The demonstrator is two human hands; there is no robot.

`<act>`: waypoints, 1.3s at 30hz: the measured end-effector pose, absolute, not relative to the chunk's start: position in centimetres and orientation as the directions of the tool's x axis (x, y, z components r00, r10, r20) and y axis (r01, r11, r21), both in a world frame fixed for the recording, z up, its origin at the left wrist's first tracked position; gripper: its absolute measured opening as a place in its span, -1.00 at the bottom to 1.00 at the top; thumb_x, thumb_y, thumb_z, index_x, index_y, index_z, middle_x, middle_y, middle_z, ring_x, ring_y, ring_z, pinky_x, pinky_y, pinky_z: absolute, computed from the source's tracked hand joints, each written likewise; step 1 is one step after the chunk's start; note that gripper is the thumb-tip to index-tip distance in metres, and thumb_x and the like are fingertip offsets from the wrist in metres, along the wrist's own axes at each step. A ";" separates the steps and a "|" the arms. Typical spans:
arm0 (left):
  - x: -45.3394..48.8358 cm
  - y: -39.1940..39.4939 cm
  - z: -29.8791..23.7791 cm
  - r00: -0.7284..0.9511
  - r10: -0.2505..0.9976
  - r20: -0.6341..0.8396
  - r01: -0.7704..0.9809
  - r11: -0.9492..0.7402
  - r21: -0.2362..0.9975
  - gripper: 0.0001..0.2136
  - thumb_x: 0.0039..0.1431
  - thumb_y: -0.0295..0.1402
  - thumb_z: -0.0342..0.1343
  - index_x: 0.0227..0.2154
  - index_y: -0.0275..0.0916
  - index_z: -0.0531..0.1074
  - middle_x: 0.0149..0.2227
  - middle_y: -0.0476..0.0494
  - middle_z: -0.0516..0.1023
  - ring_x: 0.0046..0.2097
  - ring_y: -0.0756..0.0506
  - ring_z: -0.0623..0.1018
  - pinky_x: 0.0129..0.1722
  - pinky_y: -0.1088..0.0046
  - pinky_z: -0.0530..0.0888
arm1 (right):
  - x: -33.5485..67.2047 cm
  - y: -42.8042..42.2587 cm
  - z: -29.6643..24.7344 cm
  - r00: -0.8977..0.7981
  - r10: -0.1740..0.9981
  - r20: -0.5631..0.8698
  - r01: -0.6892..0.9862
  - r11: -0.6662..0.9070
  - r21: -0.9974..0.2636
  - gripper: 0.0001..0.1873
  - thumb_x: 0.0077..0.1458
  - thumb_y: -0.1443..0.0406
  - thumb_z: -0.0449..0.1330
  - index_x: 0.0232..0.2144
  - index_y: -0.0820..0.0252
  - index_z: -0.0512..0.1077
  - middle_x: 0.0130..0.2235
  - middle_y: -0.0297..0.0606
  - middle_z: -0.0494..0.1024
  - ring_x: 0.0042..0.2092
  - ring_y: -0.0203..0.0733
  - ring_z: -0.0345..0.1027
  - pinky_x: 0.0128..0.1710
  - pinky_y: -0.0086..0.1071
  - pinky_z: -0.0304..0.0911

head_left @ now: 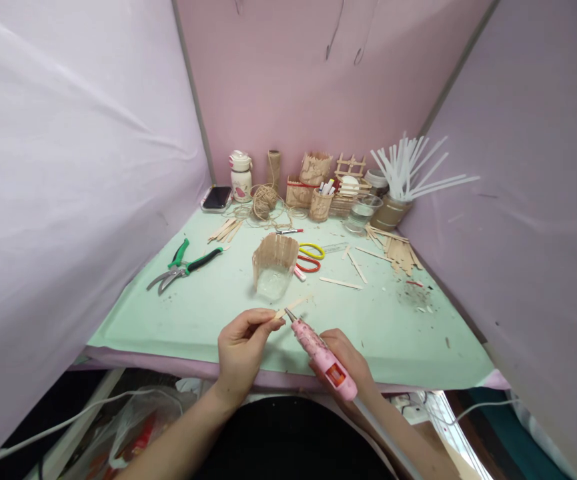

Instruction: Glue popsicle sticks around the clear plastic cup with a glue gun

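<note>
My left hand [242, 347] pinches one end of a wooden craft stick [294, 306] and holds it out over the near part of the green mat [178, 320]. My right hand [349, 365] grips a pink hot glue gun [319, 353]. The gun's metal nozzle touches the stick close to my left fingertips. Just beyond, a clear plastic cup partly clad in craft sticks [274, 265] lies on its side on the mat.
Green-handled pliers [184, 264] lie at the left, yellow and red scissors [311, 258] behind the cup. Loose sticks [399, 253] lie at the right. At the back stand a twine ball [265, 199], a phone [217, 197], a bottle [241, 176] and a jar of white glue sticks [393, 200].
</note>
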State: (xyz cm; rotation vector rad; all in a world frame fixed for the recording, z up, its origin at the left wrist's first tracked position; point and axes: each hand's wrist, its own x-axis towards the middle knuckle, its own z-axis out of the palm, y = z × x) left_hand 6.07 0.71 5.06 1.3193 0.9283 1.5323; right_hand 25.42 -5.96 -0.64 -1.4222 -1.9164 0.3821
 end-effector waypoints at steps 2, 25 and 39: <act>6.1 0.9 4.9 -0.053 0.942 0.330 -0.137 -0.335 0.932 -0.95 -0.05 -0.43 0.34 -0.49 -0.24 0.58 -0.45 -0.06 0.64 -0.39 -0.03 0.61 -0.34 0.50 0.59 | 25.6 -6.0 -0.6 -0.120 0.933 0.338 0.727 0.315 -0.610 -0.82 0.16 0.26 0.12 -0.21 0.16 0.48 -0.27 -0.19 0.51 -0.24 -0.17 0.44 -0.32 -0.41 0.37; 6.1 0.4 5.4 -0.031 0.950 0.309 -0.187 -0.309 0.932 -0.94 -0.04 -0.42 0.34 -0.50 -0.25 0.56 -0.45 -0.08 0.63 -0.41 -0.02 0.60 -0.37 0.50 0.58 | 24.4 -6.4 0.7 -0.075 0.824 0.562 0.670 0.459 -0.584 -0.85 0.23 0.35 0.05 -0.19 0.13 0.40 -0.27 -0.23 0.50 -0.28 -0.21 0.45 -0.35 -0.41 0.36; 6.1 0.4 5.4 -0.053 0.947 0.316 -0.165 -0.320 0.933 -0.92 -0.04 -0.39 0.34 -0.51 -0.26 0.56 -0.47 -0.09 0.62 -0.41 -0.04 0.61 -0.37 0.48 0.58 | 25.5 -5.9 -0.8 -0.111 0.833 0.541 0.710 0.448 -0.544 -0.85 0.20 0.35 0.08 -0.18 0.11 0.40 -0.26 -0.22 0.50 -0.24 -0.19 0.44 -0.32 -0.40 0.38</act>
